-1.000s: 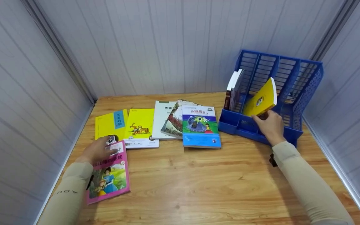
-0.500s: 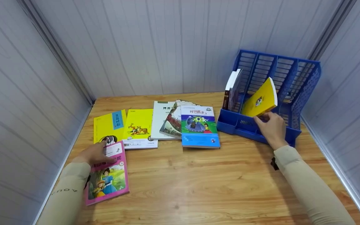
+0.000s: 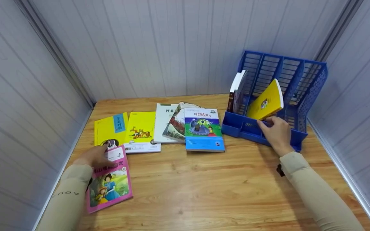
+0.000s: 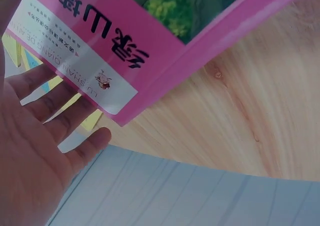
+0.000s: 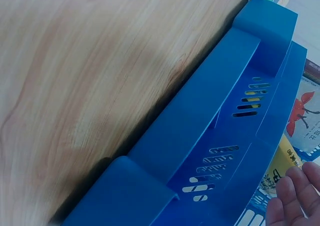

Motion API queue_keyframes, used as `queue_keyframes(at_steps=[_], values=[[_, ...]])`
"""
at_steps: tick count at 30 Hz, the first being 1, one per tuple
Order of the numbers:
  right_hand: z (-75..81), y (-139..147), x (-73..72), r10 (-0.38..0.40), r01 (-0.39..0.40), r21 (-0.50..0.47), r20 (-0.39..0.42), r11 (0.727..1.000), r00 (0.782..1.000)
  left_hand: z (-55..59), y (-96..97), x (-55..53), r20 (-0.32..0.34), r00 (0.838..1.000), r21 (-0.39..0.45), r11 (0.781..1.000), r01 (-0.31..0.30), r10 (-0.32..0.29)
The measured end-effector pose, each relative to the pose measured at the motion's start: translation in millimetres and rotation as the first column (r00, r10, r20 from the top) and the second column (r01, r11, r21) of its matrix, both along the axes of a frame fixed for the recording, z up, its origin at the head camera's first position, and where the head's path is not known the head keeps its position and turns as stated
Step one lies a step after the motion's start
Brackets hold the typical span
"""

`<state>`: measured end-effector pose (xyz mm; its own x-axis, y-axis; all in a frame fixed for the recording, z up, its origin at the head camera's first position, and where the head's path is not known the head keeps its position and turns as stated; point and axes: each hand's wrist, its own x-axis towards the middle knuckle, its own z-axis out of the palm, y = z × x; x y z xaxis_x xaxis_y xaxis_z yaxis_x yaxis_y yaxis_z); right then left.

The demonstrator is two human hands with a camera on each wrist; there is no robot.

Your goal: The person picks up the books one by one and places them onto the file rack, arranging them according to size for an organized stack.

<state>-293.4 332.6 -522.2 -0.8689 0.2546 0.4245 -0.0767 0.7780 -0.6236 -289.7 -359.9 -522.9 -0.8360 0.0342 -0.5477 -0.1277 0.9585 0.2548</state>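
Note:
My left hand (image 3: 95, 158) pinches the upper end of a pink book (image 3: 111, 192) at the table's left. In the left wrist view its fingers (image 4: 67, 121) pass beneath the cover, and the thumb lies over the top. A yellow book (image 3: 267, 101) leans tilted in a compartment of the blue file rack (image 3: 257, 136). My right hand (image 3: 278, 133) holds the lower end of that book between thumb and curled fingers. The right wrist view catches only several fingertips (image 5: 292, 191) beside the yellow spine, so the grip itself is mostly hidden there.
Two yellow books (image 3: 117, 123) lie behind the pink one. A white book (image 3: 164, 128), a picture-covered book (image 3: 177, 126) and a blue book (image 3: 204, 131) overlap near the middle. More books (image 3: 236, 91) stand in the rack's left compartment. Panel walls (image 3: 159, 48) enclose the table.
My left hand has drawn back slightly from the yellow book behind and settled on the pink book's upper end. The yellow book's lower corner and my right hand have shifted slightly right within the rack.

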Motion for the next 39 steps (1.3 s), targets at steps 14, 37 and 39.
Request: queue_keyframes(at_steps=[14, 37, 39], values=[[-1.3, -9, 8.0, 0.109, -0.112, 0.035, 0.077, 0.993, 0.991, 13.1, -5.8, -7.6, -0.093, 0.987, -0.046, 0.991, 0.125, -0.129], [-7.6, -36, 10.8, 0.296, -0.307, 0.082, 0.118, 0.948, 0.948, 64.4, 11.7, -13.7, 0.142, 0.989, -0.01, 0.999, -0.032, 0.033], [-7.1, -39, 12.6, 0.301, -0.314, 0.089, 0.129, 0.945, 0.945, 65.7, 14.0, -16.1, 0.13, 0.992, -0.013, 1.0, 0.007, -0.005]])
